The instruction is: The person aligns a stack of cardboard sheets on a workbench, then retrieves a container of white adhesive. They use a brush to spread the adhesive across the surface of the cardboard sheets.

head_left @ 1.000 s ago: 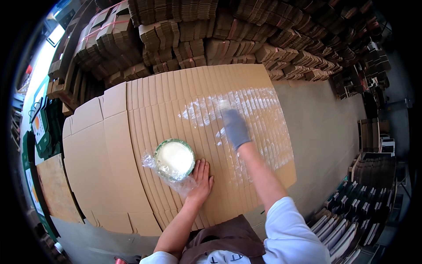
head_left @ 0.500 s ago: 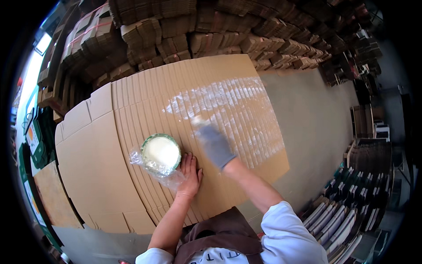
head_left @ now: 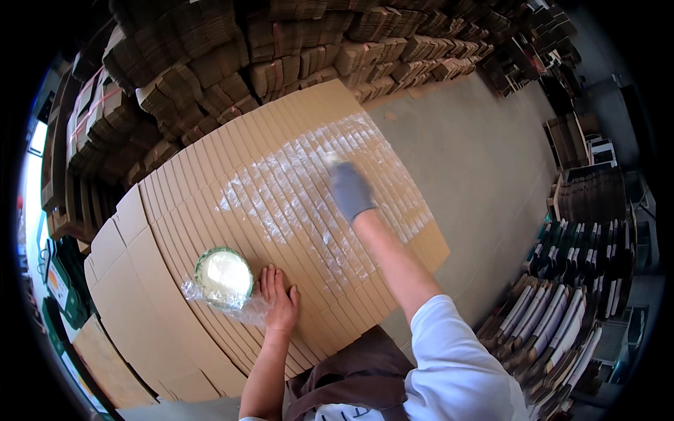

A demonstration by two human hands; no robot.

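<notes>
My right hand (head_left: 351, 191), in a grey glove, is closed on a brush (head_left: 332, 159) over the far part of the cardboard sheets (head_left: 309, 98). Only the brush's pale tip shows, blurred; its handle is hidden in the glove. The sheets lie fanned out in overlapping strips, with a wet white coating (head_left: 295, 182) smeared across them. My bare left hand (head_left: 279, 298) rests flat on the cardboard, fingers stretched. Beside its fingers stands a round green-rimmed tub (head_left: 225, 276) of white paste, with crumpled clear plastic (head_left: 246, 310) around its near side.
Bundled stacks of flat cardboard (head_left: 217, 35) rise behind the sheets. Grey floor (head_left: 456, 168) lies to the right. Racked rows of pale-edged panels (head_left: 547, 319) stand at the lower right, and green objects (head_left: 67, 288) at the left.
My right hand has swept the brush farther away across the sheets, and the white coating reaches farther left. My view has shifted; my left hand stays beside the tub.
</notes>
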